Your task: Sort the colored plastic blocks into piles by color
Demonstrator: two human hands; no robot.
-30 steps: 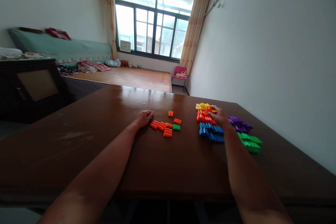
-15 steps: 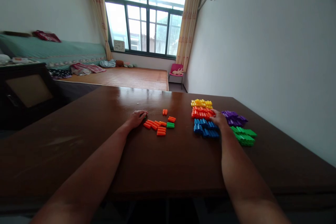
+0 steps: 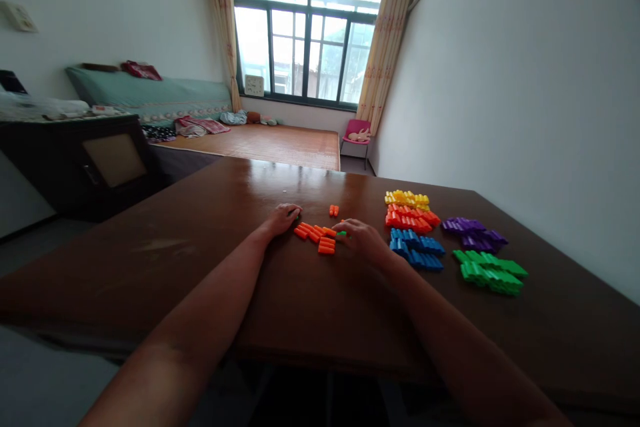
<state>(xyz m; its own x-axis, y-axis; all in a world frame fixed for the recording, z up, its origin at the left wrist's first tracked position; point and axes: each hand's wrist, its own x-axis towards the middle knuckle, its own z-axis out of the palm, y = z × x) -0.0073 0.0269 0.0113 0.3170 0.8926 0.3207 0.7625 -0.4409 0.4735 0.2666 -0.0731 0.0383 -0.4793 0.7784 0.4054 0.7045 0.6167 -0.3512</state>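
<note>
My left hand (image 3: 284, 217) rests on the table left of the loose pieces, its fingers curled over a small green toy block (image 3: 297, 216) that shows only at its edge. My right hand (image 3: 364, 237) reaches over the right end of the orange toy blocks (image 3: 311, 233), fingers bent and tips close together. What its fingertips hold, if anything, is hidden. Another green block (image 3: 341, 233) peeks out beneath those fingers. A pair of orange blocks (image 3: 334, 210) lies apart, farther back. Nearer me, more orange blocks (image 3: 327, 247) sit side by side.
Stacked ribbed blocks stand on the brown table (image 3: 200, 247) at right: yellow (image 3: 407, 199), red-orange (image 3: 411, 218), blue (image 3: 417, 250), purple (image 3: 475, 234) and green (image 3: 491, 272). A bed (image 3: 280, 143) and pink chair (image 3: 357, 130) are beyond; a dark cabinet (image 3: 75, 153) stands left.
My right hand has left the red-orange stack and moved left to the loose orange blocks. My left hand keeps its place by them. The view has turned somewhat left.
</note>
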